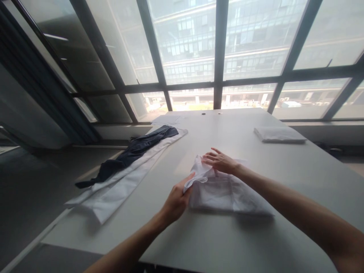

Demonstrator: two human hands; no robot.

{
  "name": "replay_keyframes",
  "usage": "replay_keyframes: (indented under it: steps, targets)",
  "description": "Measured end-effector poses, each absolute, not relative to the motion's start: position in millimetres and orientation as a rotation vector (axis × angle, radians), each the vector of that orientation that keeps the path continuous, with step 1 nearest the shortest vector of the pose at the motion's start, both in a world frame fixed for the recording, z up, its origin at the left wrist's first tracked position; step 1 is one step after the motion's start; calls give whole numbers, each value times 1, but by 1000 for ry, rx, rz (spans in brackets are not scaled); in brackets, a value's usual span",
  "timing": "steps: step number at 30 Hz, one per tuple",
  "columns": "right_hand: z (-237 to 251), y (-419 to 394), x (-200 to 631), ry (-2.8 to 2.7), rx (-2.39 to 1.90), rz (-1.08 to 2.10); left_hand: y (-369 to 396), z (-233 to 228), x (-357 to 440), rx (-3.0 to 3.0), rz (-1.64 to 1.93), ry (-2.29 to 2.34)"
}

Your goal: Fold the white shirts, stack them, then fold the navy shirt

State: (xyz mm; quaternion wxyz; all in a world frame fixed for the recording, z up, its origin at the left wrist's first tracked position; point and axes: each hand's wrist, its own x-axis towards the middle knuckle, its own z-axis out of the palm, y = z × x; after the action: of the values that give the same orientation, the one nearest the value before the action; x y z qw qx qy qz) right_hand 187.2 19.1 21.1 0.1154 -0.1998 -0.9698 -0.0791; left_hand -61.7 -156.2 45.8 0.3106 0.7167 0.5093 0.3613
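A thin white garment [216,193] lies folded into a rough rectangle on the white table [159,231], its far left corner lifted and bunched. I cannot make out what kind of garment it is. At that corner my left hand [178,199] is closed on the gathered cloth, thumb on top and the other fingers underneath. My right hand [220,161] rests against the raised far edge of the garment, palm down. Its fingers are stretched out and partly apart, touching the cloth without wrapping round it.
Along the table's left edge lie a long white cloth [127,178] and a crumpled dark garment [136,149]. A neat stack of folded white cloth [280,134] sits at the right. Paper sheets [166,120] lie at the far left corner, before tall windows [187,45].
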Motion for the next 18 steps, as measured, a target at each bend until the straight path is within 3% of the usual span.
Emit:
replay_keyframes:
  steps: [10,18]
  targets:
    - [19,36,175,-2304,-1191,735,-160,34,-44,2047,889,1380]
    - [36,45,164,-2229,-1266,880,-160,34,-47,2214,802,1480]
